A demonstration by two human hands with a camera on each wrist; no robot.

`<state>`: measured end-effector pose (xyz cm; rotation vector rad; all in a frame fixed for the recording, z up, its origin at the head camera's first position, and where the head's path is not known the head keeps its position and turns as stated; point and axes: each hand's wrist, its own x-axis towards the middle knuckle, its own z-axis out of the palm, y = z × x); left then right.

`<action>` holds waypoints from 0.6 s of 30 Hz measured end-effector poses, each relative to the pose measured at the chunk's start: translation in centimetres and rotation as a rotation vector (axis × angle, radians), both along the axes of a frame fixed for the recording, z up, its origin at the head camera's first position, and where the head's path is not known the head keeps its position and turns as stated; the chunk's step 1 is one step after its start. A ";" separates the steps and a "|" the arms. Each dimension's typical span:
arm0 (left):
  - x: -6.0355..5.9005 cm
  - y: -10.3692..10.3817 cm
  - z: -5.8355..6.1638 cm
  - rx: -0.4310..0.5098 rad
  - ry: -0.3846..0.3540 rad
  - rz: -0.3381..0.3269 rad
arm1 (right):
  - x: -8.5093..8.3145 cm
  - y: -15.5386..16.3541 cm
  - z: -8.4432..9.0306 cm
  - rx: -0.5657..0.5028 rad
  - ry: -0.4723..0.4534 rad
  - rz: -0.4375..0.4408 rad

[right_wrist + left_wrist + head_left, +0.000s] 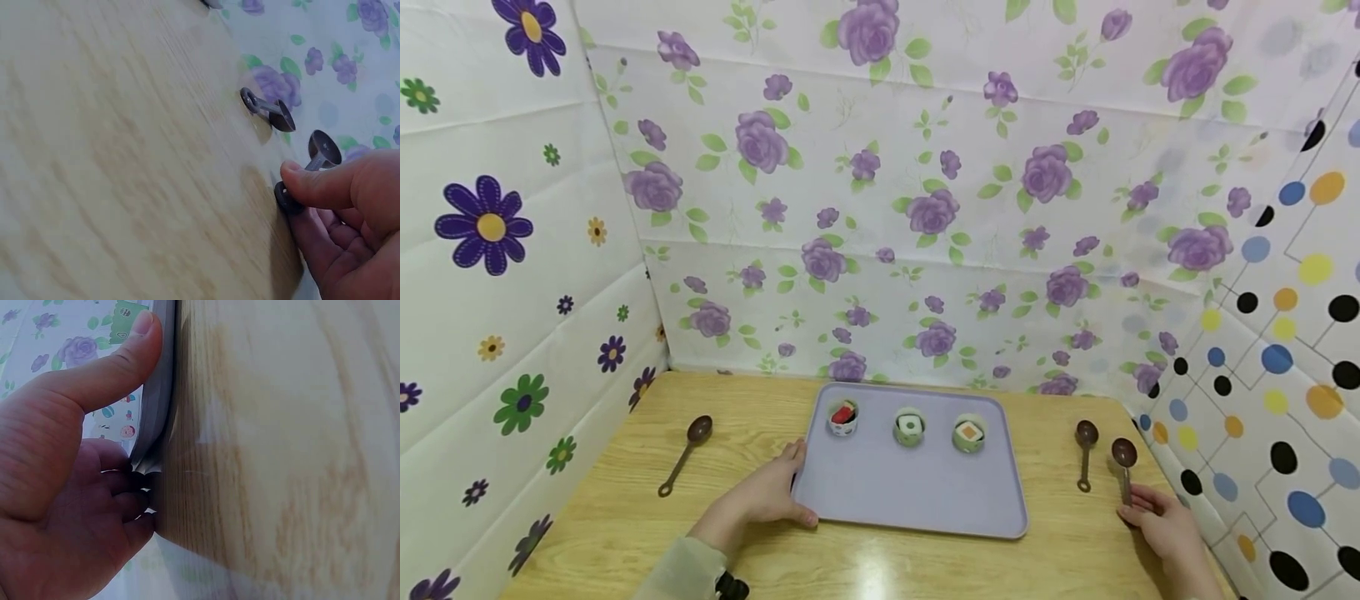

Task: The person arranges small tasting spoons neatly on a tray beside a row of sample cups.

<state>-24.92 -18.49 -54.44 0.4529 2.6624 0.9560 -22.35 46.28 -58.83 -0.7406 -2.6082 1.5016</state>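
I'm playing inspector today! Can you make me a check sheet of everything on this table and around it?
Surface: wooden table, bare wood showing.
Job's things: lilac tray with three small cups; far-right spoon.
Clutter: middle-right spoon; left spoon.
Grippers: left hand grips the tray's edge; right hand pinches the far-right spoon's handle.
Cables: nothing seen.
Surroundings: flowered and dotted cloth walls.

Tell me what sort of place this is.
Probably a staged tabletop booth rather than a lived-in room: a wooden table is boxed in by flower- and dot-printed sheets, and a lilac tray with three small cups sits between neatly spaced brown spoons.
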 end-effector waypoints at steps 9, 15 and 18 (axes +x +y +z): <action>0.1 0.1 0.2 -0.004 0.000 0.000 | 0.5 -0.6 -0.2 -0.043 0.050 -0.094; 0.0 0.1 0.2 -0.004 -0.010 -0.001 | 0.7 -1.1 -0.1 -0.117 0.084 -0.157; 0.0 0.1 0.2 -0.004 -0.009 -0.003 | 0.7 -1.2 -0.1 -0.137 0.087 -0.175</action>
